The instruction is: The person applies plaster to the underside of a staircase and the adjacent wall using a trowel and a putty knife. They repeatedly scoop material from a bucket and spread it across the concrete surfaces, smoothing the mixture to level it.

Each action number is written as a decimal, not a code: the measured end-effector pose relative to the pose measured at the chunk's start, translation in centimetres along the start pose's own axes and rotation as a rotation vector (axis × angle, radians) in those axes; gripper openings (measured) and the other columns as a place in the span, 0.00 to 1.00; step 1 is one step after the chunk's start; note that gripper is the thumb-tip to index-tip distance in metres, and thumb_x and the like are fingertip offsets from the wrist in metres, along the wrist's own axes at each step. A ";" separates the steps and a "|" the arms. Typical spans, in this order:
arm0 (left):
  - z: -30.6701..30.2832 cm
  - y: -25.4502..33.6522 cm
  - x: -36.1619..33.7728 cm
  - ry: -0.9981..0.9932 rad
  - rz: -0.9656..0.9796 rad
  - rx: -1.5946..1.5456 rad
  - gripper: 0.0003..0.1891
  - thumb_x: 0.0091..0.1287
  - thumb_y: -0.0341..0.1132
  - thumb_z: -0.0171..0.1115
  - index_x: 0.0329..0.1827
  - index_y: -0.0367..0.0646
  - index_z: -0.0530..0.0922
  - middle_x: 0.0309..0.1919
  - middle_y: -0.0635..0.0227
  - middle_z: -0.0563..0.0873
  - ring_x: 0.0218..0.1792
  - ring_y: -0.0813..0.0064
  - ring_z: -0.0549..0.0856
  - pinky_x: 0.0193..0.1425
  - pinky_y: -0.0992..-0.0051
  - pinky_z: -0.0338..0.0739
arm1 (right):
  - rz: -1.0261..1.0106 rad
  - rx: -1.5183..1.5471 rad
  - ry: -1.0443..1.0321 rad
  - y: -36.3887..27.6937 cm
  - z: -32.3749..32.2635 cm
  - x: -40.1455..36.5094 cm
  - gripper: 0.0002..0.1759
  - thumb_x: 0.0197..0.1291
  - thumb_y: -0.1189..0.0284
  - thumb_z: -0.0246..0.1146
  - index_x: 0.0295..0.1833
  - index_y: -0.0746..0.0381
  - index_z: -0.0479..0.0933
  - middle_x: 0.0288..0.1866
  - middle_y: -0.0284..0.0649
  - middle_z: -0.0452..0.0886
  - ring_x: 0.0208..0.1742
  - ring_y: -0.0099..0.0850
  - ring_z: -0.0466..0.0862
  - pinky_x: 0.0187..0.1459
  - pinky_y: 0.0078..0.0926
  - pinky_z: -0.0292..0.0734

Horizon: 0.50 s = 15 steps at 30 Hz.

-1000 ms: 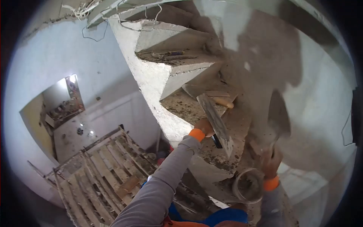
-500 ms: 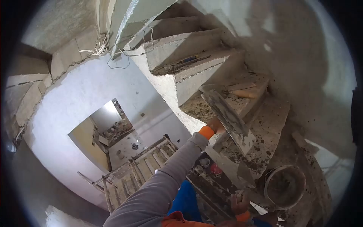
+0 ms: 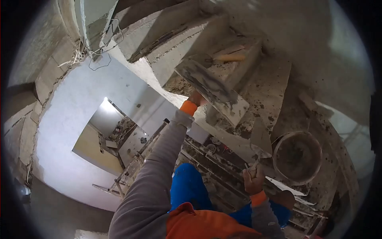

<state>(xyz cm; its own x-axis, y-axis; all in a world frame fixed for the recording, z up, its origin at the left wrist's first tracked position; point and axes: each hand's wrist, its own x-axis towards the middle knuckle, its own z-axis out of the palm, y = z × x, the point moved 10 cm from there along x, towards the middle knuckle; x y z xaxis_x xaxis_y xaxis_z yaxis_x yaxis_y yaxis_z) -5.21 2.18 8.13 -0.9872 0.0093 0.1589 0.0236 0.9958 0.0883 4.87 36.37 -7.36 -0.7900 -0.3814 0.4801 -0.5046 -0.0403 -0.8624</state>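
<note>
My left hand (image 3: 195,98) reaches out to the stair edge, its fingers mostly hidden behind a long, flat plastering float (image 3: 213,88). The hand is closed on the float from below or behind, and grey wet mortar is smeared over the face turned up towards me. Lower right, my right hand (image 3: 254,181) is wrapped round the handle of a trowel (image 3: 260,139), whose blade points up towards the steps. Close beside that blade is a round mortar bucket (image 3: 319,157) with grey material inside.
Rough concrete stairs (image 3: 175,51) curve upwards ahead. A tool with a yellow-orange handle (image 3: 230,58) lies on a step. Loose wires (image 3: 81,53) hang at the upper left. Below the stair edge are planks (image 3: 211,163) and a lower floor with a doorway (image 3: 105,135).
My view has shifted, so the stairs and bucket appear higher. My right hand has raised the trowel beside the bucket, its blade now plainly seen. The float is still in my left hand.
</note>
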 end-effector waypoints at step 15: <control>-0.3 -1.3 0.3 0.105 -0.057 -0.079 0.30 0.66 0.47 0.58 0.69 0.47 0.64 0.69 0.60 0.64 0.69 0.58 0.62 0.74 0.63 0.54 | 0.166 0.208 0.058 4.8 1.7 -0.5 0.19 0.53 0.66 0.66 0.45 0.67 0.70 0.24 0.38 0.71 0.27 0.32 0.74 0.32 0.36 0.71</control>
<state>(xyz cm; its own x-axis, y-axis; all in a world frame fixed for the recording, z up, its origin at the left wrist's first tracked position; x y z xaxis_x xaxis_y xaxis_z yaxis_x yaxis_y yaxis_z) -5.49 0.88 8.32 -0.9654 -0.0610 0.2535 -0.0157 0.9841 0.1771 3.43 34.79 -12.06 -0.8776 -0.3450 0.3329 -0.2890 -0.1733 -0.9415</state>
